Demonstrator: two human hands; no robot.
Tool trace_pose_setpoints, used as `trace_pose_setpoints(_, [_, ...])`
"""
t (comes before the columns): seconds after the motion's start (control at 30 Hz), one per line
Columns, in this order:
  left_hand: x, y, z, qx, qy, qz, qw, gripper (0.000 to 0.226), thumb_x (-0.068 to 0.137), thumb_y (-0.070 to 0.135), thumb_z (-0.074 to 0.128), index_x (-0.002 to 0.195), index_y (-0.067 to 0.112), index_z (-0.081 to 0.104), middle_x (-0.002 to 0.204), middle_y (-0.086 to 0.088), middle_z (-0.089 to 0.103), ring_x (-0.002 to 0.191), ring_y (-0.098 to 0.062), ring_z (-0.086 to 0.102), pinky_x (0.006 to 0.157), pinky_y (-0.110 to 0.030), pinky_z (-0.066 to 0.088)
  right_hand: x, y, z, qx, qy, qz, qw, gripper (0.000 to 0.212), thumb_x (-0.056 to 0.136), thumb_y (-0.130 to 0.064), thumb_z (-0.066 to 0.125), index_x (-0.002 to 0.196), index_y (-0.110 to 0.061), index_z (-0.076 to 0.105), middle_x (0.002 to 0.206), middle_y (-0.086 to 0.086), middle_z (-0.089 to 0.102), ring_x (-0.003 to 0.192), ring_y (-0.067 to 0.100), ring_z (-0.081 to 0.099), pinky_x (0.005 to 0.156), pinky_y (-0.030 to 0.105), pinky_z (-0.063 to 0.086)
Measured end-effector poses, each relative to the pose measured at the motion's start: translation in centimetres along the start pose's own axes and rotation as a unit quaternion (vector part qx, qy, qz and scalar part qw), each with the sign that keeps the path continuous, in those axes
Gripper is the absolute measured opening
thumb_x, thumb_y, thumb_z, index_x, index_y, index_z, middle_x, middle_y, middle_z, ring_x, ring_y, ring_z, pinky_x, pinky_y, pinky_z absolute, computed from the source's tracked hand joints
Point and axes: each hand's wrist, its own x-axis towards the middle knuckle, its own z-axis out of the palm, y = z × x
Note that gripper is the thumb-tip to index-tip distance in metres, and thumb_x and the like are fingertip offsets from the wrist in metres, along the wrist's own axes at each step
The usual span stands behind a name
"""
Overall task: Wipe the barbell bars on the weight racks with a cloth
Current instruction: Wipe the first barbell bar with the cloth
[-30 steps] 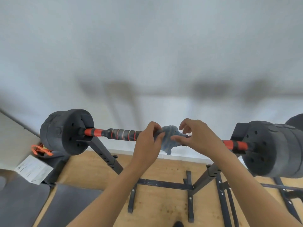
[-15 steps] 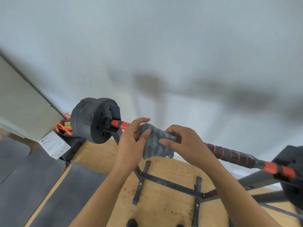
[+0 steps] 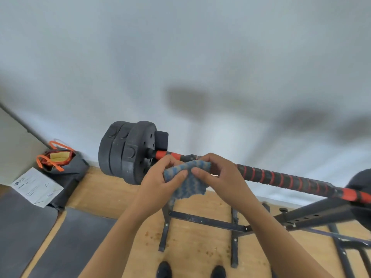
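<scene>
A black barbell bar (image 3: 281, 178) with red rings lies across a black rack (image 3: 313, 214), black weight plates (image 3: 128, 152) on its left end. A blue-grey cloth (image 3: 188, 182) is draped over the bar near the left red sleeve (image 3: 161, 154). My left hand (image 3: 160, 182) grips the cloth's left side, thumb on top. My right hand (image 3: 218, 177) pinches its right side and curls around the bar. The bar under the cloth is hidden.
A white wall stands close behind the bar. On the floor at left lie a dark bag (image 3: 66, 173) with orange straps and a white sheet (image 3: 37, 187). Dark mats (image 3: 60, 241) cover the wooden floor at left. Rack feet (image 3: 200, 221) spread below, near my shoes (image 3: 164, 269).
Both hands slid the cloth leftward along the bar, from the middle to near the left plates. My view turned left, so the right plates mostly left the frame.
</scene>
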Motion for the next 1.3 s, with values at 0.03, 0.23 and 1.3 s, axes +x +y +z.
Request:
trace_pose_setpoints(0.03, [0.2, -0.3, -0.5, 0.008, 0.007, 0.000, 1.000, 0.014, 0.102, 0.023, 0.066, 0.091, 0.020, 0.059, 0.078, -0.002, 0.059, 0.068, -0.015, 0.058, 0.062, -0.030, 0.052, 0.2, 0.0, 0.0, -0.025, -0.002, 0.003, 1.000, 0.011, 0.093, -0.039, 0.071, 0.098, -0.030, 0.066, 0.088, -0.007, 0.071, 0.083, 0.014, 0.069, 0.076, 0.032, 0.059])
trace_pose_setpoints(0.23, [1.7, -0.2, -1.7, 0.102, 0.083, 0.086, 0.988, 0.015, 0.099, 0.011, 0.068, 0.103, 0.022, 0.059, 0.071, 0.012, 0.063, 0.055, -0.012, 0.053, 0.051, -0.031, 0.049, 1.6, 0.8, -1.1, -0.242, 0.039, -0.019, 0.969, 0.023, 0.088, -0.045, 0.073, 0.105, -0.038, 0.060, 0.099, -0.020, 0.062, 0.093, 0.002, 0.061, 0.080, 0.022, 0.053])
trace_pose_setpoints(1.3, [4.7, -2.3, 2.2, 0.530, 0.029, -0.072, 0.844, 0.060, 0.097, -0.006, 0.051, 0.151, 0.017, 0.039, 0.150, -0.003, 0.042, 0.145, -0.020, 0.035, 0.114, -0.031, 0.037, 2.2, 7.0, -2.7, -0.533, 0.014, -0.072, 0.843, 0.027, 0.088, -0.051, 0.055, 0.093, -0.027, 0.043, 0.077, -0.011, 0.050, 0.067, 0.012, 0.051, 0.061, 0.029, 0.046])
